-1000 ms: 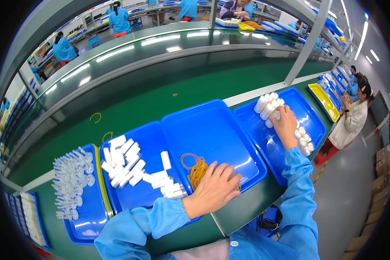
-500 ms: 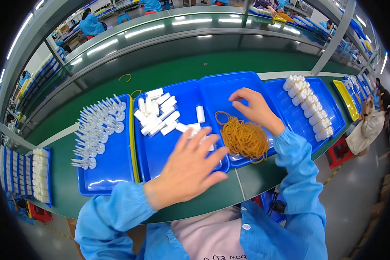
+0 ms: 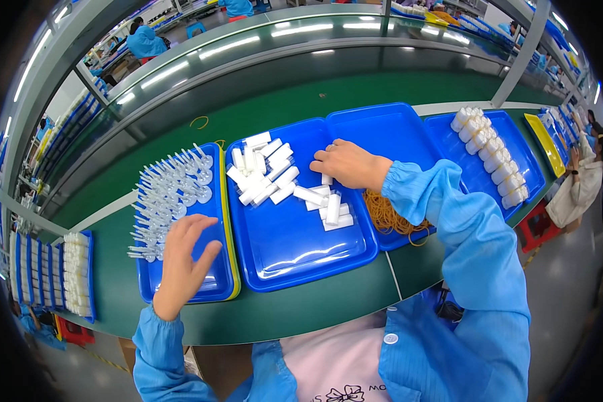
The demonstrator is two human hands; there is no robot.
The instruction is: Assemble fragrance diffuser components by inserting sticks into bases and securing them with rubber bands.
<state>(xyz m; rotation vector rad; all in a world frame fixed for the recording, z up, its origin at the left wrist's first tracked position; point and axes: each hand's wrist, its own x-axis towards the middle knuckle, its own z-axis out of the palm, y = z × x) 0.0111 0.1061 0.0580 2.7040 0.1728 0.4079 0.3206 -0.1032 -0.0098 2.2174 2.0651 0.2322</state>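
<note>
My left hand (image 3: 183, 260) is over the near part of the left blue tray (image 3: 155, 285), fingers stretched and thumb apart, nothing visible in it. Its fingertips are close to rows of clear plastic pieces (image 3: 171, 181) with thin stems and round bases. In the blue tray to the right (image 3: 275, 251) lie many loose white cylinders (image 3: 254, 191), some in clear wrapping. My right hand (image 3: 348, 164) reaches over that tray's right rim, fingers bent down and closed on a white cylinder (image 3: 326, 179), mostly hidden beneath them. Rubber bands (image 3: 388, 214) lie heaped under my right forearm.
The rubber bands sit in another blue tray (image 3: 375, 127). Farther right, a blue tray (image 3: 526, 154) holds a row of white bundles (image 3: 490, 154). A yellow tray (image 3: 544, 144) and a seated person (image 3: 576, 181) are at the far right. Stacked filled trays (image 3: 50, 271) stand far left.
My left hand has moved left from the middle tray to the clear plastic pieces. My right hand has moved left from above the rubber bands to the white cylinder. The view has shifted slightly.
</note>
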